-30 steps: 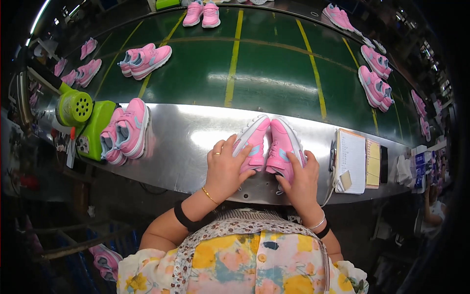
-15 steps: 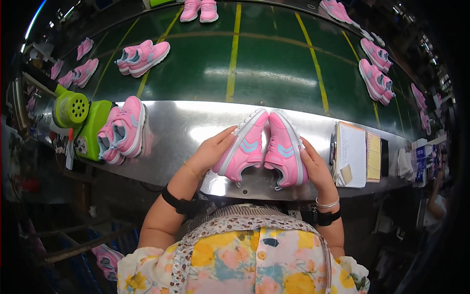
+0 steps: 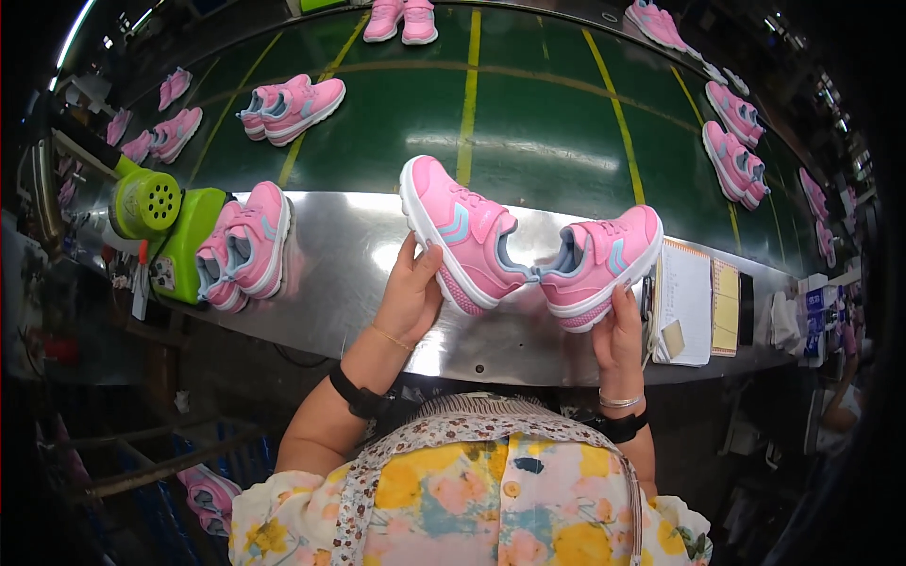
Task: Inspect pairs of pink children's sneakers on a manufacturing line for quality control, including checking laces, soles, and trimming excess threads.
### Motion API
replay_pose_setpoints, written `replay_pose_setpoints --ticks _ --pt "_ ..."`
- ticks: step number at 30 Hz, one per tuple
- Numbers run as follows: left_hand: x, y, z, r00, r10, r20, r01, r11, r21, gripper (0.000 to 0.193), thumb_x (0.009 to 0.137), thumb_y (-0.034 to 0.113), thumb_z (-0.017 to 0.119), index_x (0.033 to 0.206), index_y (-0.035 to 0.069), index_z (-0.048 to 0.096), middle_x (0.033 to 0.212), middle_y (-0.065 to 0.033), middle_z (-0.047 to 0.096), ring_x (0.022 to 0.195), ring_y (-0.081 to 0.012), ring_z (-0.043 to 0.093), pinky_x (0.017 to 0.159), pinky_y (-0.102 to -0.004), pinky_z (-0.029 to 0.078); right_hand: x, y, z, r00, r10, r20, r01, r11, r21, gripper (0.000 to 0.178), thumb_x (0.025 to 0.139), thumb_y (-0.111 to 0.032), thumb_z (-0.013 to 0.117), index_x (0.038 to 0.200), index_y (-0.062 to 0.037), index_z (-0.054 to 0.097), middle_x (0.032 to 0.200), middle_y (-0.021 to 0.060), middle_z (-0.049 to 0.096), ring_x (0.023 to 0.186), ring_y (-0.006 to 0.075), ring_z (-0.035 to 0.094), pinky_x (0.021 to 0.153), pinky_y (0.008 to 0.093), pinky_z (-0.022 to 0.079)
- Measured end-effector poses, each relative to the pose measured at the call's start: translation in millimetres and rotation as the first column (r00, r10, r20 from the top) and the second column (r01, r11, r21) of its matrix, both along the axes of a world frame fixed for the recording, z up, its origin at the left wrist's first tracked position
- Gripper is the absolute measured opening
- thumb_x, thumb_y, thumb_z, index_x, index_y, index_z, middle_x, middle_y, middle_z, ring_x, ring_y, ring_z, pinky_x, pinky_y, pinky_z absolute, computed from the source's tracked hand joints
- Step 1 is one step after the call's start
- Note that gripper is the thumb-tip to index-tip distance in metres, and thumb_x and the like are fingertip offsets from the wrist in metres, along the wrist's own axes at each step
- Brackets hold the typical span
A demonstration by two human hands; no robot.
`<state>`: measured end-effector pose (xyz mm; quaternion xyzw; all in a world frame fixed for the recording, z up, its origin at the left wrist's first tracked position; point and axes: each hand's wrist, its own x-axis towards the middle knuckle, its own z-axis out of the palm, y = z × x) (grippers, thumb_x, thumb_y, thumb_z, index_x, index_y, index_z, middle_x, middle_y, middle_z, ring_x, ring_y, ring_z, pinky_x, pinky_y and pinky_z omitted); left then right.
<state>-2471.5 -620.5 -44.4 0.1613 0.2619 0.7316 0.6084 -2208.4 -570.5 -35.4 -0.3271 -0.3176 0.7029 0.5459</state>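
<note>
Two pink sneakers with white soles and light blue stripes are held up over the metal bench, one per hand. My left hand [image 3: 412,297] is closed around the sole of the left sneaker [image 3: 460,236], whose toe points up and to the left. The right sneaker [image 3: 601,259] is gripped along its sole by my right hand [image 3: 620,335], toe pointing up and right. Their heels meet or nearly meet in the middle, and both openings face inward. Part of my fingers is hidden behind the shoes.
A green conveyor belt [image 3: 528,113] with yellow lines carries several pink sneaker pairs beyond the metal bench [image 3: 359,330]. At left, another sneaker pair [image 3: 253,241] leans by a lime-green machine [image 3: 193,231]. An open notebook [image 3: 681,302] lies at right.
The sneakers have swung from upright, toes together, to toes apart with heels together. The left one has risen and tipped left; the right one has turned to the right.
</note>
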Motion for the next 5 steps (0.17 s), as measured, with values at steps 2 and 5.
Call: replay_pose_setpoints --ticks 2,5 --pt "1.3 -3.0 6.3 1.0 -0.018 0.001 0.018 1.0 -0.004 0.055 0.087 0.01 0.057 0.134 0.007 0.027 0.124 -0.0107 0.048 0.11 -0.0219 0.051 0.09 -0.0397 0.047 -1.9 0.1 0.8 0.998 -0.004 -0.068 0.007 0.999 0.053 0.046 0.089 -0.015 0.056 0.13 -0.0076 0.037 0.128 0.0088 0.047 0.114 0.0216 0.049 0.097 0.0399 0.041" --pt "4.4 -6.3 4.3 0.999 -0.049 0.006 0.049 0.997 -0.062 0.056 0.084 0.008 0.061 0.132 0.016 0.032 0.124 -0.0035 0.048 0.112 -0.0214 0.05 0.088 -0.0414 0.048 -7.1 -4.4 4.5 0.998 -0.029 -0.047 0.03 0.999 0.012 0.048 0.089 -0.016 0.056 0.131 -0.008 0.036 0.128 0.0075 0.047 0.119 0.0242 0.045 0.102 0.0481 0.035"
